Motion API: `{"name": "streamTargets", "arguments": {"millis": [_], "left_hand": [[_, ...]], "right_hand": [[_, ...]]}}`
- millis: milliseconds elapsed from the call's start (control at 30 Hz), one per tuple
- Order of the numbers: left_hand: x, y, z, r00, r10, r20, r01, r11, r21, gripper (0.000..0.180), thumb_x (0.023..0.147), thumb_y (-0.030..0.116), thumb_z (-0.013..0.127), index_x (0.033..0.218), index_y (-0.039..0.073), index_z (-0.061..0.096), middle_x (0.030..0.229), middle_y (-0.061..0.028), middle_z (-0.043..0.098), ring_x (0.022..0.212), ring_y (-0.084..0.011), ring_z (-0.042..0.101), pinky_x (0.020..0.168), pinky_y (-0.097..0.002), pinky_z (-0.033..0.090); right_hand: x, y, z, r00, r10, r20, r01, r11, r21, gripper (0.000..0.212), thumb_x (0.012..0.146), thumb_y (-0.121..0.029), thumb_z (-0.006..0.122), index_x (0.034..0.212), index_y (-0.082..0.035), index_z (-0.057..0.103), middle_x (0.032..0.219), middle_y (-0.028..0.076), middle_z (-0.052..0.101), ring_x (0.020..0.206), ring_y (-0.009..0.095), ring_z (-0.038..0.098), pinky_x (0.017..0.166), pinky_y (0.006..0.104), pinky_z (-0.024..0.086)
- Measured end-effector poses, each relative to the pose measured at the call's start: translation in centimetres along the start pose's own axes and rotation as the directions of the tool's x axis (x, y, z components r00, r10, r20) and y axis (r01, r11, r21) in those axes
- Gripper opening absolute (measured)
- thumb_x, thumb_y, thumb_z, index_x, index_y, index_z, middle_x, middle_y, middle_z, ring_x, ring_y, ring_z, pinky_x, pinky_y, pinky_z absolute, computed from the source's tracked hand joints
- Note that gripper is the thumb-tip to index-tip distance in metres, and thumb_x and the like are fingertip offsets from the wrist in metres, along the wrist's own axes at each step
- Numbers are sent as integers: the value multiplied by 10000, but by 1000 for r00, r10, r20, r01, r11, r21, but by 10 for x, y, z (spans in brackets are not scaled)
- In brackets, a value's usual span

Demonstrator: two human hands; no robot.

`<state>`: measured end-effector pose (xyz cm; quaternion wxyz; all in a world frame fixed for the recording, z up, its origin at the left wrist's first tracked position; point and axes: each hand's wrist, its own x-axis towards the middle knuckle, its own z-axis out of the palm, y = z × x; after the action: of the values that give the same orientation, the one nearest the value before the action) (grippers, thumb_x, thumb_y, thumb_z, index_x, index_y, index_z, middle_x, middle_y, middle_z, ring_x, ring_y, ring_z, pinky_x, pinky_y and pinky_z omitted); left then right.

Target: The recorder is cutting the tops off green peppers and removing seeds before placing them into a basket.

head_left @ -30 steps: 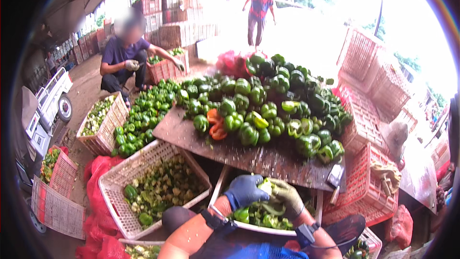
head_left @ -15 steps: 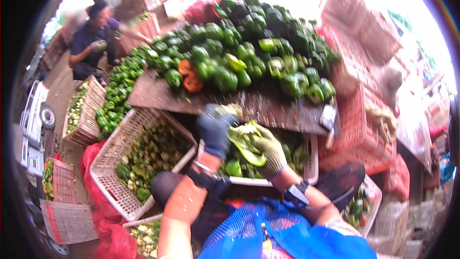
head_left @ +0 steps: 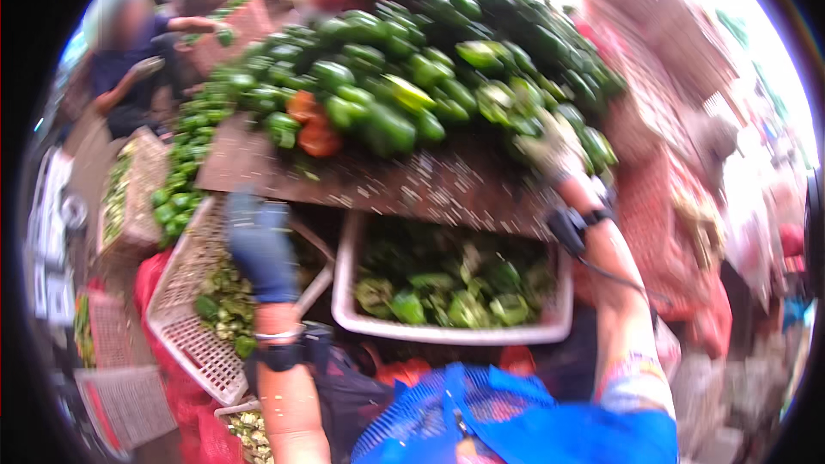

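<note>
My left hand (head_left: 260, 245), in a dark blue glove, hangs over the left plastic crate (head_left: 191, 271) of pepper cores and scraps. Motion smears its fingers, so whether it holds anything is unclear. My right hand (head_left: 554, 150), in a pale knitted glove, reaches to the right front of a large heap of green bell peppers (head_left: 387, 129). It touches or nearly touches the green peppers there, beside some cut pale ones (head_left: 496, 103); its fingers are blurred. Before me a white crate (head_left: 455, 332) holds opened green pepper pieces (head_left: 468, 308).
A brown board (head_left: 378, 180) strewn with seeds carries the heap, with orange-red peppers (head_left: 318, 133) at its front. Pink crates (head_left: 657, 232) stack up on the right. Red mesh sacks (head_left: 159, 309) lie at left. Another person (head_left: 129, 69) sits at the far left, handling peppers.
My hands have parted: the left swung left over the scrap crate, the right went up to the heap. The opened pepper is no longer between them. The view has shifted slightly.
</note>
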<state>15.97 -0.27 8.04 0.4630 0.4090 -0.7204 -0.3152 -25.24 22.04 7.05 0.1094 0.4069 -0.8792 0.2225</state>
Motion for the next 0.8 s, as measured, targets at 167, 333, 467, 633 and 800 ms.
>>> {"name": "streamTargets", "arguments": {"millis": [167,333,467,633,800], "left_hand": [[-28,47,94,893,245,378,-298,950,89,328,806,147,698,1104,11,705,1086,-196,709,1006,-362,684,900,-417,551],[-72,57,114,778,30,628,-57,998,22,518,815,242,730,1285,54,617,1136,-221,684,1007,-379,675,861,-452,544],[-83,80,159,676,63,734,-68,997,-23,645,815,275,733,1384,41,536,1235,-255,637,1116,-398,635,956,-446,514],[-94,27,186,752,149,642,-19,979,-205,775,775,160,779,1455,-7,447,1326,-268,590,1220,-323,601,1026,-382,481],[-77,67,200,721,-19,692,117,988,-96,830,740,166,831,1460,6,450,1112,-182,677,962,-217,671,854,-338,543]], "right_hand": [[0,27,-30,943,170,287,-217,966,140,473,756,-337,756,1133,-73,650,926,215,698,854,389,664,781,473,534],[-51,-10,-15,843,400,361,-473,870,139,607,795,-324,744,1315,-58,577,1278,244,590,1100,403,625,947,426,506],[-67,10,3,983,126,-134,-105,982,154,808,729,-280,859,1377,49,506,1238,234,627,1133,358,624,1011,415,485],[-38,-21,22,981,135,141,-159,973,169,754,725,-476,790,1332,-69,605,1202,225,665,1105,360,645,965,430,507],[-36,-42,-22,844,156,513,-272,949,160,715,714,-464,792,1287,-66,636,1260,206,640,1162,338,623,997,409,490]]}}
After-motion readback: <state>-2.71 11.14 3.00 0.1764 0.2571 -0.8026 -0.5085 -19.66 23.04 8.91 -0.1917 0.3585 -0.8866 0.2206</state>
